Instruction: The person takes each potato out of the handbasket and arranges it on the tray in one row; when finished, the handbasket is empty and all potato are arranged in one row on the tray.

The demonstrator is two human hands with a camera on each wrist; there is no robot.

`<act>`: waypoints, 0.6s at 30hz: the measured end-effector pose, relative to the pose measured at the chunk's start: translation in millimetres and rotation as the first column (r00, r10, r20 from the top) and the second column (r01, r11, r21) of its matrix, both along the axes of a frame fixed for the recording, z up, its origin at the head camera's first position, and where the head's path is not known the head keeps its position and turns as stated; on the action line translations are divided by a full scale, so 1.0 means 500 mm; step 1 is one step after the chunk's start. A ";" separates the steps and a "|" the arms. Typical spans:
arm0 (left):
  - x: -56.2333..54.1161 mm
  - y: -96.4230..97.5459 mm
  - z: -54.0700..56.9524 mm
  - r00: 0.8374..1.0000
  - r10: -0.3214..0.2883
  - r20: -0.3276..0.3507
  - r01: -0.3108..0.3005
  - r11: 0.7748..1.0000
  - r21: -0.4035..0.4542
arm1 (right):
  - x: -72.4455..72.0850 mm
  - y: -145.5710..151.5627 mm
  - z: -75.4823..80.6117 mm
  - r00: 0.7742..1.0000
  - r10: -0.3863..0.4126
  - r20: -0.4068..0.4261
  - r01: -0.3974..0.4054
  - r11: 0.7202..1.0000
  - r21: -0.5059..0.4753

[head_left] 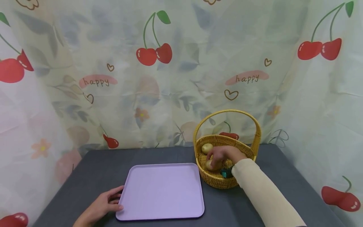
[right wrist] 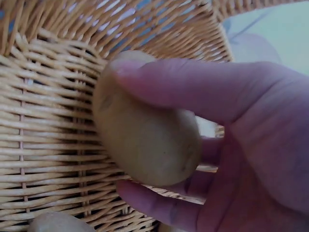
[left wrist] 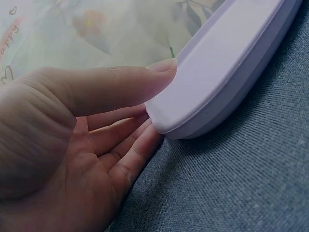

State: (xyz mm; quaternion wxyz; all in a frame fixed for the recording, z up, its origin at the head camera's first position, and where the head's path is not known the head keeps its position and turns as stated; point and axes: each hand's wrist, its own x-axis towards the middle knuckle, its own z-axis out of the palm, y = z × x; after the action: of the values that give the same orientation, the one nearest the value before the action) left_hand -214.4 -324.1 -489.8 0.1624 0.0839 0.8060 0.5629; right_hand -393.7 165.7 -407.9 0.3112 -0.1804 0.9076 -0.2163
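My right hand (head_left: 222,155) reaches down into a wicker basket (head_left: 214,183). Its thumb and fingers grip a brown potato (right wrist: 149,140), thumb across the top and fingers around the far side. A second potato (head_left: 207,148) lies in the basket toward its back left. At the left side of a lilac tray (head_left: 161,192), my left hand (head_left: 103,203) holds the rim. The left thumb lies over the tray's edge, with the other fingers against its outer side and underside. The tray's inner surface is bare.
A tall arched handle (head_left: 228,111) rises over the basket, which stands close to the tray's right side. A dark cloth (head_left: 113,160) covers the table. Behind it hangs a curtain (head_left: 175,94) printed with cherries. A small dark and teal object (head_left: 227,172) shows beside the right wrist.
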 end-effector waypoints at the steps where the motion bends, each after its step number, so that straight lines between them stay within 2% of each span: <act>1: 0.000 0.000 0.000 1.000 -0.001 -0.007 0.001 1.000 0.008 | 0.002 -0.001 0.002 1.000 0.003 -0.016 -0.003 1.000 -0.016; 5: 0.001 -0.001 -0.002 1.000 -0.001 -0.024 0.002 1.000 0.026 | 0.005 0.000 0.006 0.995 -0.005 -0.102 -0.006 0.995 -0.102; 9: 0.003 -0.004 -0.004 1.000 0.002 -0.027 -0.001 1.000 0.023 | 0.016 0.006 0.015 0.976 -0.002 -0.219 -0.035 0.986 -0.163; 13: 0.004 -0.001 -0.006 0.999 -0.002 -0.035 0.003 1.000 0.029 | 0.046 0.015 0.028 0.946 -0.020 -0.324 -0.058 0.972 -0.228; 18: 0.006 0.002 -0.004 0.999 -0.005 -0.047 0.007 0.999 0.038 | 0.099 0.012 0.042 0.908 -0.137 -0.396 -0.004 0.942 -0.336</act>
State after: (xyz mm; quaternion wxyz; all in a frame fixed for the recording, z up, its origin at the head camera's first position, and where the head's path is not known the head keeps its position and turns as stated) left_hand -211.5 -323.1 -491.9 0.1435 0.1024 0.7985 0.5756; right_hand -344.0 171.9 -386.8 0.0694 -0.2401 0.9094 -0.3324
